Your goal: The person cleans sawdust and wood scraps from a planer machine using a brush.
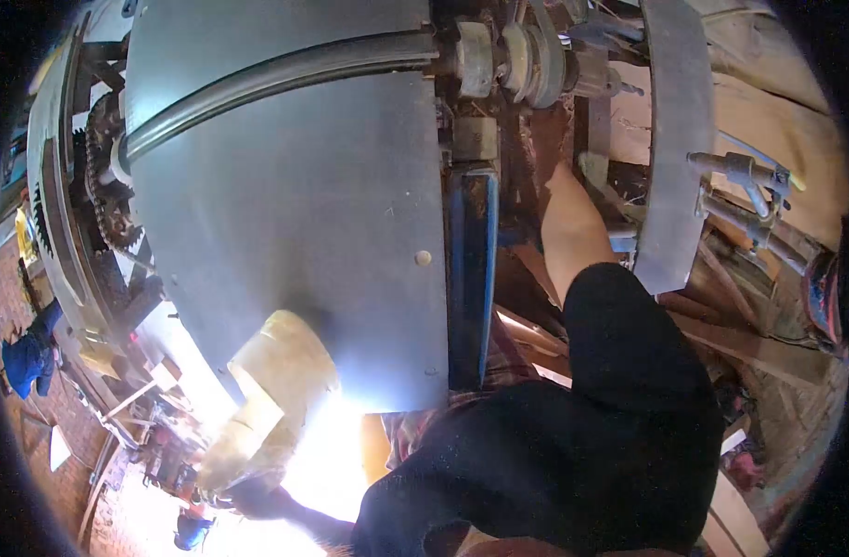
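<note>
At the lower left, my left hand (pixel 257 498) is closed around the lower end of a pale, curved wooden piece (pixel 304 362) with a step cut into its side. The piece's upper end is over the near edge of a grey metal machine table (pixel 295 213). My right arm stretches past the table's right side into the machine. My right hand (pixel 552 153) is in shadow under the belt pulleys (pixel 527 60); its fingers are hidden, and what they touch cannot be made out.
A long cutter shaft (pixel 285 84) crosses the table. Toothed saw blades (pixel 104 176) stand on the left. A drill bit (pixel 631 89) sticks out beside the pulleys, near a second metal plate (pixel 675 158). Another person (pixel 30 357) is at the far left.
</note>
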Demonstrator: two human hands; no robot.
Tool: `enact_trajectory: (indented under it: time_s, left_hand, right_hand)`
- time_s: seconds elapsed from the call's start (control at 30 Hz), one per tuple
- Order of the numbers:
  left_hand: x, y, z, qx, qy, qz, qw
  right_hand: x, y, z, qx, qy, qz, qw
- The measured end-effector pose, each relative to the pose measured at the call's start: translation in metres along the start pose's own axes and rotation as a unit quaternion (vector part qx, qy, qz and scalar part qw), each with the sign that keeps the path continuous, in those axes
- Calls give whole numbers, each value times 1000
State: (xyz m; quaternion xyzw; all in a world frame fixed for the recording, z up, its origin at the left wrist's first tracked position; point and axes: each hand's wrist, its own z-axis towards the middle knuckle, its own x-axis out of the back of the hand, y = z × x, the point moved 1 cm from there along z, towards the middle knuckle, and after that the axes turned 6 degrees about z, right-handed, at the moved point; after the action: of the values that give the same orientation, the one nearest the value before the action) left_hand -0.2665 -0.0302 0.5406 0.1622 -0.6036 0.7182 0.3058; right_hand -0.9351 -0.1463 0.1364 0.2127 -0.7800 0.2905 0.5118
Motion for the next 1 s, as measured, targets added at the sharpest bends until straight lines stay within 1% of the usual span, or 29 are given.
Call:
enact_trajectory:
  time_s: [0.07, 0.1, 0.13, 0.17, 0.2, 0.23, 0.3, 0.33, 0.4, 0.47, 0.5, 0.53, 0.57, 0.6, 0.63, 0.7, 0.73, 0.77, 0.8, 0.83, 0.87, 0.9, 0.93, 0.97, 1.0]
  left_hand:
    - [4, -7, -2, 47, -3, -47, 998]
    - [6, -4, -2, 74, -1, -73, 995]
    - [5, -2, -3, 78, -2, -77, 994]
    - [3, -3, -4, 69, -15, -27, 997]
    - [1, -4, -6, 59, -30, 25, 997]
    - [-5, -8, -10, 59, -33, 27, 997]
    - [-17, -15, -19, 35, 1, -59, 998]
    - [-6, -9, -14, 36, -3, -56, 998]
    - [23, 8, 3, 123, -98, 41, 987]
    - [21, 7, 4, 119, -107, 46, 986]
    - [20, 8, 4, 119, -113, 52, 985]
    - [18, 10, 4, 121, -118, 56, 984]
    - [16, 11, 5, 121, -121, 60, 983]
    - [13, 11, 7, 123, -122, 66, 983]
    - [9, 9, 5, 125, -120, 63, 983]
    - [-1, 0, -6, 87, -27, -74, 993]
    - [-7, -7, -6, 88, -26, -76, 993]
    - [-14, -12, -4, 42, 32, -102, 993]
    - [-19, -15, -4, -7, 88, -125, 988]
    - [-24, -18, -6, -8, 88, -125, 988]
    - [-29, -21, -9, -11, 54, -24, 998]
    - [-32, -22, -12, -12, 20, 79, 997]
    - [-34, -22, -12, -13, -12, 182, 983]
    - [-23, -16, -8, -17, -9, 185, 983]
    - [-4, -6, -4, 71, -65, 73, 993]
  right_hand:
    - [15, -5, -16, -3, 0, 3, 1000]
    - [23, -13, -11, -3, 5, 6, 1000]
    - [27, -20, 4, -3, 11, 9, 1000]
    - [34, -24, 3, -4, 15, 13, 1000]
    - [35, -10, 3, -2, 15, 11, 1000]
    - [31, 1, 5, 23, 17, 6, 1000]
    - [22, 13, 8, 73, 19, -5, 997]
    - [18, 14, 11, 98, 20, -10, 995]
    - [12, 17, 13, 143, 20, -24, 989]
    - [21, 11, 16, 187, 25, -39, 981]
    - [32, -1, 36, 109, -162, -116, 974]
    - [39, -4, 36, 108, -160, -119, 974]
    - [46, -6, 34, 103, -149, 32, 983]
    - [53, -8, 31, 98, -134, 185, 969]
    - [57, -9, 29, 99, -130, 185, 969]
    - [53, -4, 24, 42, -264, 91, 959]
    - [49, 1, 24, 11, -328, 43, 944]
    - [46, 4, 36, -59, -398, 42, 914]
    - [38, 6, 40, -58, -396, 43, 915]
    - [34, 2, 41, 22, -240, 119, 963]
    - [29, 2, 40, 100, -76, 190, 974]
    - [-37, 54, 78, 80, -98, 387, 914]
    - [-32, 49, 77, 79, -98, 390, 912]
    - [-17, 38, 66, 78, -37, 240, 967]
    - [-9, 31, 53, 73, 24, 81, 994]
